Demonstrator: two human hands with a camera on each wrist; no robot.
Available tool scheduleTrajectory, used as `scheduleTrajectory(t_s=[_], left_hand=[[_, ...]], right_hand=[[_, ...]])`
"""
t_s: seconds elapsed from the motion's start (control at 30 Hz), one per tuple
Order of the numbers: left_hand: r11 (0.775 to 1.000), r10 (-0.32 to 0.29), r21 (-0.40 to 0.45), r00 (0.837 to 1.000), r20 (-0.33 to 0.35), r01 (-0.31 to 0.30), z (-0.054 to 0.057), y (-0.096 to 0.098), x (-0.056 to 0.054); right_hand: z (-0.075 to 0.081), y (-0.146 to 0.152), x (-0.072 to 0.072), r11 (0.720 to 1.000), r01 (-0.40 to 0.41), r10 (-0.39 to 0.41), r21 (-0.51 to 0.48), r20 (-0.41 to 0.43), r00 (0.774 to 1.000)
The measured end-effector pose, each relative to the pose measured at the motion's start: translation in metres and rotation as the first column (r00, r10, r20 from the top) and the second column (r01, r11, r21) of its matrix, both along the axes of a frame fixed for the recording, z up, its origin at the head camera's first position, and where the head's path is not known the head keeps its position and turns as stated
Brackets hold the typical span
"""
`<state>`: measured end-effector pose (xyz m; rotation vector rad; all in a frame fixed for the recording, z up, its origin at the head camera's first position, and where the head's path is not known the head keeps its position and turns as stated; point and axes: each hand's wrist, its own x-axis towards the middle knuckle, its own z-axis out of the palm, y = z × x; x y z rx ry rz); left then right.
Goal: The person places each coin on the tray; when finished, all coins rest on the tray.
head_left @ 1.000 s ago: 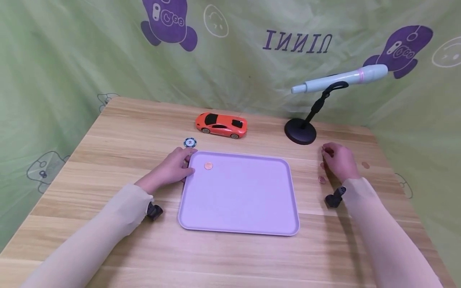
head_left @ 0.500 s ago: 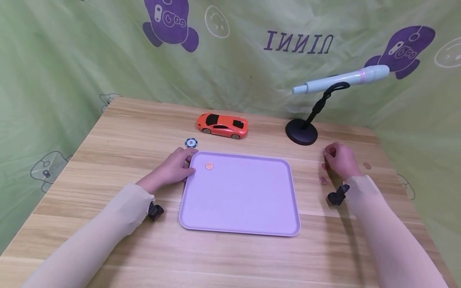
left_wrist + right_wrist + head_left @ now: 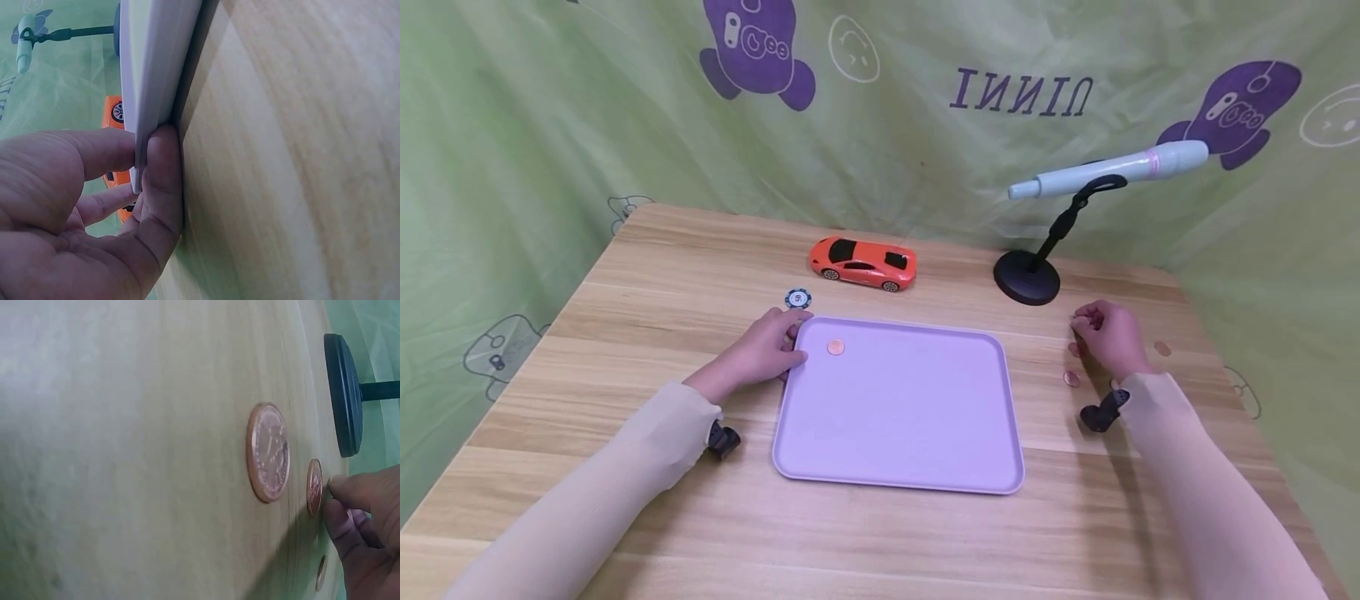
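A shallow lilac tray point(image 3: 898, 400) lies on the table with one copper coin point(image 3: 836, 347) near its far left corner. The left hand point(image 3: 763, 346) grips the tray's left rim; in the left wrist view the thumb point(image 3: 109, 153) presses the upper side and a finger is tucked beneath. Right of the tray, the right hand point(image 3: 1112, 337) pinches at the tabletop with curled fingers. Between those fingertips, a thin edge of what looks like a coin point(image 3: 329, 485) barely shows. Around this hand lie a large-looking copper coin point(image 3: 269, 453), a second coin point(image 3: 314, 487) and a third coin point(image 3: 320, 573).
Behind the tray sit an orange toy car point(image 3: 863, 263) and a blue-and-white poker chip point(image 3: 798, 298). A black stand point(image 3: 1027, 277) at the back right carries a pale blue microphone point(image 3: 1108, 172). Green printed cloth point(image 3: 917, 167) hangs behind the wooden table point(image 3: 715, 517).
The left hand keeps its grip on the tray. The right hand stays at almost the same spot among the coins, its fingertips shifting only slightly.
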<state>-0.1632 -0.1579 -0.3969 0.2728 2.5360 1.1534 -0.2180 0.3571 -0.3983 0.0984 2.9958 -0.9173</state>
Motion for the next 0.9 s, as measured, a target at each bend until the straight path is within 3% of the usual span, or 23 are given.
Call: scheduleTrajectory(t_s=[0.2, 0.53, 0.73, 0.9], left_hand=[[1.0, 0.008, -0.007, 1.0, 0.002, -0.008, 0.001, -0.001, 0.001], [1.0, 0.011, -0.012, 1.0, 0.006, -0.011, 0.001, 0.001, 0.003], [0.999, 0.018, -0.037, 1.0, 0.0, -0.018, 0.002, 0.002, 0.003], [0.998, 0.022, -0.055, 1.0, -0.018, -0.023, 0.002, 0.001, 0.004]], right_hand=[[0.006, -0.013, 0.003, 1.0, -0.014, 0.014, -0.005, -0.071, 0.997], [0.01, -0.077, 0.005, 0.966, -0.206, 0.182, -0.155, -0.156, 0.971], [0.011, -0.128, 0.011, 0.908, -0.348, 0.329, -0.235, -0.116, 0.937], [0.008, -0.166, 0.02, 0.862, -0.387, 0.398, -0.327, -0.037, 0.917]])
